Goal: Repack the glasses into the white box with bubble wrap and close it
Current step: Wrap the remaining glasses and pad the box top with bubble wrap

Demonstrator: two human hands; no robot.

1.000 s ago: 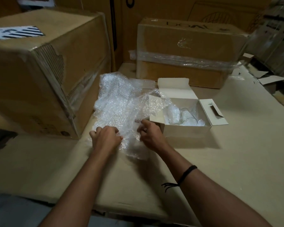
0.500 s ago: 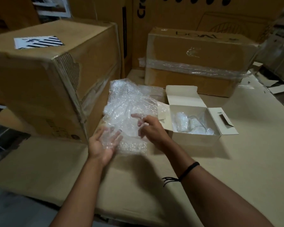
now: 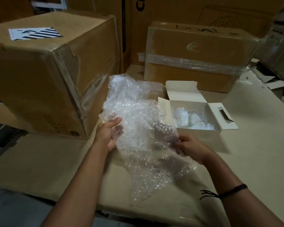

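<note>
Two hands up over a cardboard-covered table [image 3: 252, 161], one sheet of wrap [image 3: 138, 122] spread between them; left hand [image 3: 111, 135] at the sheet's left edge, palm turned inward, fingers fairly straight and seen through the plastic behind it, thumb out on the near side, so it props the sheet rather than clamps it; right hand [image 3: 190, 147] lower and to the right, fingers curled, pinching the sheet's right edge; a dark band [image 3: 233, 190] with loose ends on that wrist. Wrap is crumpled, its upper part rising toward the back, its lower part trailing down onto the table near the person. Box [image 3: 198, 135], white, sits on the table just right of the wrap, beyond the right hand; top open, lid flap standing at the back, a slotted side flap lying out to the right, a small flap on the left touching the wrap. Glasses [image 3: 187, 119] lie inside it, clear and pale; how many, cannot tell. Large brown carton [image 3: 39, 79] left of the wrap, torn along one corner, striped label [image 3: 34, 33] on top. Second carton [image 3: 195, 63] behind the box, banded with clear film; more cartons stacked beyond.
</note>
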